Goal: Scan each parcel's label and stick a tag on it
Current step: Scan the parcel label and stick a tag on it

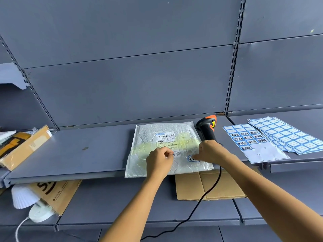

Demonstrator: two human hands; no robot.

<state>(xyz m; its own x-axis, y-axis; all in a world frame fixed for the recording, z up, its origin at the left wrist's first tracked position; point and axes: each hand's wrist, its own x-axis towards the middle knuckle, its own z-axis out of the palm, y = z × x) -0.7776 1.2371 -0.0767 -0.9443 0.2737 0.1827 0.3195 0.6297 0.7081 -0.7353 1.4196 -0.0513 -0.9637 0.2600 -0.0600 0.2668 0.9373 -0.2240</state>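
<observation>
A white padded parcel [148, 137] lies flat on the grey shelf [78, 154], its printed label [165, 138] facing up. A blue-bordered tag [191, 158] sits on the parcel's near right part. My right hand [208, 151] presses on the tag with its fingertips. My left hand [160, 159] rests on the parcel with its fingers curled, beside the small QR code. A black and orange barcode scanner [207, 127] lies on the shelf just behind my right hand, and its black cable [209, 187] hangs down over the shelf edge.
Sheets of blue-bordered tags [272, 135] are spread on the shelf to the right. Cardboard boxes [22, 147] sit at the far left. On the lower shelf lie a flat piece of cardboard [206, 186], a brown parcel [59, 193] and a white lamp [31, 203].
</observation>
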